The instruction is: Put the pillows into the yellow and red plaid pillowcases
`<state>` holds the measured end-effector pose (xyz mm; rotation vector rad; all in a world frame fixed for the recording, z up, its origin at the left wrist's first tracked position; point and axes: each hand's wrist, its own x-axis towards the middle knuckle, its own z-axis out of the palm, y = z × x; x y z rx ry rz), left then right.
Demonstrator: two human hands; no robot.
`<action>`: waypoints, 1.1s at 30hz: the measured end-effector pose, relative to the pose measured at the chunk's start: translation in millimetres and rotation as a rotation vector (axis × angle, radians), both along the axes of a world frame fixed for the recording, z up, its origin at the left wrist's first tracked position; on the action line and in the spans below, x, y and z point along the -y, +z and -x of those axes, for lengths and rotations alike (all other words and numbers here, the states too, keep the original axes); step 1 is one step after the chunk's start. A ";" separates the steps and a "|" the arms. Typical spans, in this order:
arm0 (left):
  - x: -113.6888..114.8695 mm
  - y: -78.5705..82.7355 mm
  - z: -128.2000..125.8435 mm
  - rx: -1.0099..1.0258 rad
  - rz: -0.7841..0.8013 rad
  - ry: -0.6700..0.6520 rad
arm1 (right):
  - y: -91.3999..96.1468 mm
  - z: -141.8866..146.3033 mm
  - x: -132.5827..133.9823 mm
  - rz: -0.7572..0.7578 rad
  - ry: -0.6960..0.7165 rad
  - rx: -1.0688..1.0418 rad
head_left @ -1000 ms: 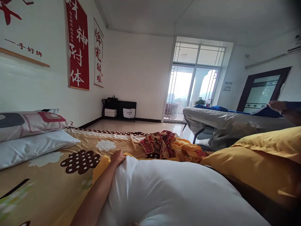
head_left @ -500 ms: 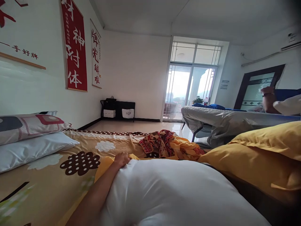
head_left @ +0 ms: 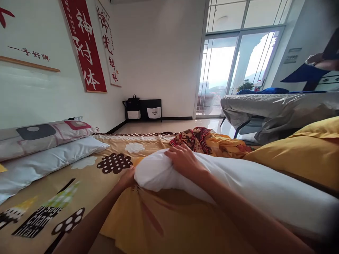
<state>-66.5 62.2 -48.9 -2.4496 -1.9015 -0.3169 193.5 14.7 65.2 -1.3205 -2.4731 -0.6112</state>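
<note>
A white pillow [head_left: 243,174] is grasped by the right hand [head_left: 184,159]; yellow fabric [head_left: 182,220] is clutched by the left hand [head_left: 127,177].

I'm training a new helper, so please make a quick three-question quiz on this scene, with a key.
1. True or false: the right hand lies on the puffy white cushion.
2. Multiple choice: what colour is the cloth bunched beside the left hand? A: blue; B: yellow; C: green.
3. Fill in: near the left wall, the patterned pillow lies on top of a ____ pillow.

Key: 1. True. 2. B. 3. White.
</note>
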 end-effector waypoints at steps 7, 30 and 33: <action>57.8 -28.2 -18.2 -0.080 -0.164 0.043 | -1.7 4.5 -31.3 -0.458 0.448 0.266; 80.4 -16.3 -32.7 0.245 -0.513 -0.560 | -64.0 37.5 -21.0 0.238 0.410 0.462; 79.8 -7.6 -45.3 0.245 -0.554 -0.560 | -50.7 47.2 -32.1 0.316 0.320 0.442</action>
